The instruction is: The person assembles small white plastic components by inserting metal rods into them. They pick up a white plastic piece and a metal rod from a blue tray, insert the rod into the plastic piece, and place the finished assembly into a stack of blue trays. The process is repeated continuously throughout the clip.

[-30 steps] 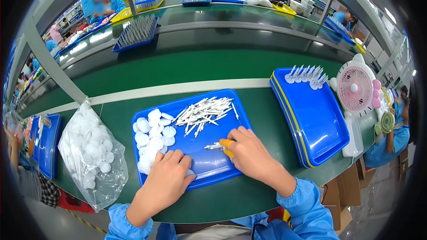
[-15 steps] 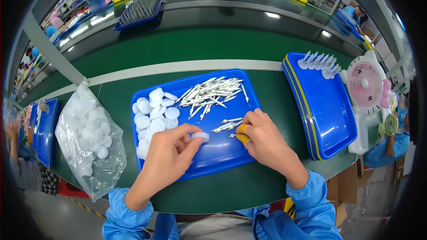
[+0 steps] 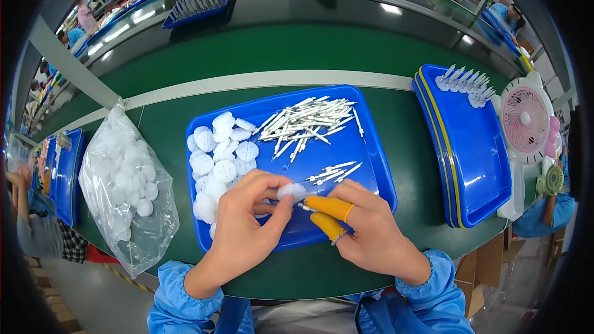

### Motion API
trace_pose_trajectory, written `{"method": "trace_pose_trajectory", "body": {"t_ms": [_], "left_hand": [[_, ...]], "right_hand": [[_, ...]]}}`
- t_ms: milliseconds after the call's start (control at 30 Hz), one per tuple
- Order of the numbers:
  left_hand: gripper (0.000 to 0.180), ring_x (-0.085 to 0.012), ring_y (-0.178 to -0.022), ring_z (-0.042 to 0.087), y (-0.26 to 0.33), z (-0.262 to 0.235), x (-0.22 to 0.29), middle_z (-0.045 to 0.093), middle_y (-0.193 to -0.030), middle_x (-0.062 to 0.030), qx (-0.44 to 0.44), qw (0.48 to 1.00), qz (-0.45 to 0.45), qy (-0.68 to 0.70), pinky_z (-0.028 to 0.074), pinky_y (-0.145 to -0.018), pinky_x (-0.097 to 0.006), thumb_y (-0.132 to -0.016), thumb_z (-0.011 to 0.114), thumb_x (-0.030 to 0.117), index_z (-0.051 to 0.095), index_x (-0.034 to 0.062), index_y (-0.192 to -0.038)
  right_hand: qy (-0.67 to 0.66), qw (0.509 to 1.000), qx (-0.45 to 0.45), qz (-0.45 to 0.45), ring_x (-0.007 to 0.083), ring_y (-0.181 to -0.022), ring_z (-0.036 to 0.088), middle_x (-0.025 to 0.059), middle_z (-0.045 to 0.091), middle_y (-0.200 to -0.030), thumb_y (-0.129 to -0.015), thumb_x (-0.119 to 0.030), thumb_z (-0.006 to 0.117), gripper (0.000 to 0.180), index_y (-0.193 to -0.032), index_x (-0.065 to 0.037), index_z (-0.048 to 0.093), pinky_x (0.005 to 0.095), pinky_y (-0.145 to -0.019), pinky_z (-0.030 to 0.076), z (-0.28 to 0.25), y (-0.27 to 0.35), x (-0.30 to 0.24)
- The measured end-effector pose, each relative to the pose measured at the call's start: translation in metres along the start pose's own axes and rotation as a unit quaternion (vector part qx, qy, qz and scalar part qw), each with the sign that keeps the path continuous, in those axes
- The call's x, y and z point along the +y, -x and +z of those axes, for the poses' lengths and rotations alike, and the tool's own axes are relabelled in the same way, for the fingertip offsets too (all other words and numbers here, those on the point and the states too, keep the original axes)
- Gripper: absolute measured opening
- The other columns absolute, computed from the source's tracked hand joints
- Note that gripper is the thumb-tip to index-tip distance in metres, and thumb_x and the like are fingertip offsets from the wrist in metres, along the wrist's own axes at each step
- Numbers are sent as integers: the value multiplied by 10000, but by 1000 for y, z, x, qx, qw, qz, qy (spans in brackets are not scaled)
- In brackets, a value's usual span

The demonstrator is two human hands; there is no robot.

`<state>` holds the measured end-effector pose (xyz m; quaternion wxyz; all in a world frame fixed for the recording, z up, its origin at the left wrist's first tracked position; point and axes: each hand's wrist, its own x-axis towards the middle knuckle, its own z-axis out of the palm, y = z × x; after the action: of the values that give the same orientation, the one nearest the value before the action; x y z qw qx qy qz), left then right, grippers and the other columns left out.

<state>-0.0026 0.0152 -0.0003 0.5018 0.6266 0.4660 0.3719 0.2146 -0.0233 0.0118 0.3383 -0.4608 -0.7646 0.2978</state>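
Observation:
Between its thumb and fingers my left hand (image 3: 250,222) pinches a round white plastic disc (image 3: 292,192). My right hand (image 3: 374,229), yellow cots on two of its fingers, is closed on a thin white stick (image 3: 304,206), its end close against the disc; most of the stick is hidden. Both hands are over the near part of a blue tray (image 3: 371,179). Loose white discs (image 3: 216,162) fill the tray's left side, and a heap of white sticks (image 3: 306,120) lies at its far side. Several more sticks (image 3: 337,172) lie just beyond my right hand.
A clear bag of white discs (image 3: 120,179) lies at left. On the right, stacked blue trays (image 3: 476,167) hold disc-and-stick pieces (image 3: 464,83) standing in the far corner, beside a pink-and-white fan (image 3: 525,114). Across the bench, another blue tray (image 3: 201,3) carries upright pieces. Co-workers sit farther off.
My right hand has moved left from the small group of sticks to the disc, bringing a stick with it. My left hand still holds the disc. The whole view has shifted slightly.

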Motion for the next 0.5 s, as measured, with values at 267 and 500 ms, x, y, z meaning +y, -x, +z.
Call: {"method": "trace_pose_trajectory", "body": {"t_ms": [267,500], "left_hand": [[194,-195,-870,741,1,3,4,693,-1022,-112,12,995,45,-92,656,-732,-321,-914,760,-40,721,-19,-1103],[156,-155,-917,752,4,7,3,680,-999,-105,4,992,48,-120,677,-760,-310,-900,761,-77,686,-61,-1037]], "right_hand": [[27,1000,6,4,375,-974,625,180,628,-1035,-683,71,737,435,-1117,108,729,460,-832,516,2,0,10],[19,1000,15,4,375,-958,621,184,638,-1032,-679,74,727,412,-1090,103,720,463,-825,519,10,-2,9]]}}
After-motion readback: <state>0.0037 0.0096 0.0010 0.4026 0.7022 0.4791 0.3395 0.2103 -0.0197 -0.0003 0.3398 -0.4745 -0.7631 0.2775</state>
